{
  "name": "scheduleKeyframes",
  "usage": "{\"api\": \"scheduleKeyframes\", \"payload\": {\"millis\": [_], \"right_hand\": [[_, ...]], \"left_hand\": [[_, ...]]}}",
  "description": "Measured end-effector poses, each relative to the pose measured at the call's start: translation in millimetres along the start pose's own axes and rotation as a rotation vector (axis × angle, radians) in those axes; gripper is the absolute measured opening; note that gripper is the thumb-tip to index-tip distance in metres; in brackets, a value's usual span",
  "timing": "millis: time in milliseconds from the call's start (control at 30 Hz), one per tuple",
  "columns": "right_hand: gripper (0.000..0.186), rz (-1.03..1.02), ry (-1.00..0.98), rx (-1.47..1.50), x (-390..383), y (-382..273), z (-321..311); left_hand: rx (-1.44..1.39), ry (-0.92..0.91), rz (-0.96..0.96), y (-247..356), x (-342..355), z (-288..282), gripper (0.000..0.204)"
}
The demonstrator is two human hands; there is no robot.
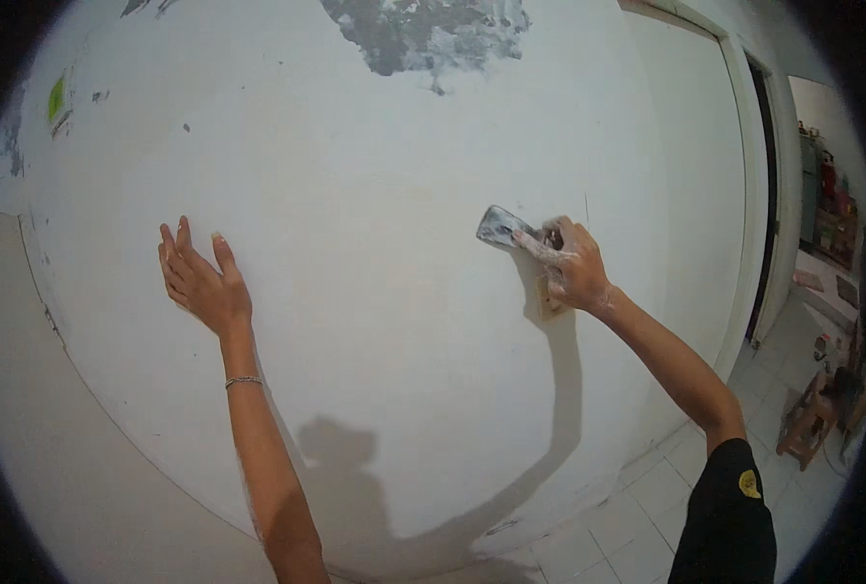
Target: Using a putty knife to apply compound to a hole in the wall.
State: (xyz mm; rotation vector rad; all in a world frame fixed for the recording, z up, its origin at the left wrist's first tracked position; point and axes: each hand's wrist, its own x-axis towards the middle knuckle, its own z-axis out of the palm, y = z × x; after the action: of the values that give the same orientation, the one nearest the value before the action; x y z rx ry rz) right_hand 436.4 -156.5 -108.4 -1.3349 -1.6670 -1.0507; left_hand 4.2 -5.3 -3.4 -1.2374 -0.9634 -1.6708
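My left hand (204, 277) rests on or just by the white wall (384, 243), fingers apart and holding nothing. My right hand (574, 263), dusted with white powder, grips a flat scraper (501, 226) whose grey metal blade is smeared with white and lies at or very near the wall surface. A pale yellowish piece (552, 304) shows below my fingers, partly hidden. Grey unpainted patches (423, 29) mark the upper wall, and a small green patch (56, 97) is at the upper left.
A white door (705, 195) and its frame stand at the right, beside an opening onto shelves with assorted objects (837, 214). A wooden stool (805, 423) with things on or near it stands at the lower right on the tiled floor (647, 496). Another wall (24, 389) borders the left.
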Motion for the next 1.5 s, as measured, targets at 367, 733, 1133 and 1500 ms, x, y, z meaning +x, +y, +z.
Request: {"api": "scheduleKeyframes", "payload": {"millis": [367,733,1133,1500], "right_hand": [[0.089,-0.066,0.018,0.045,5,-7,2],[0.088,-0.127,0.143,0.062,5,-13,15],[0.087,-0.027,0.048,0.039,-2,-25,4],[0.088,-0.076,0.075,0.03,1,-21,8]], "left_hand": [[0.034,0.001,0.012,2,-1,-1,0.053],[0.049,0.003,0.003,2,-1,-1,0.052],[0.018,-0.009,-0.007,4,-2,-3,0.053],[0.044,-0.005,0.002,4,-3,-2,0.053]]}}
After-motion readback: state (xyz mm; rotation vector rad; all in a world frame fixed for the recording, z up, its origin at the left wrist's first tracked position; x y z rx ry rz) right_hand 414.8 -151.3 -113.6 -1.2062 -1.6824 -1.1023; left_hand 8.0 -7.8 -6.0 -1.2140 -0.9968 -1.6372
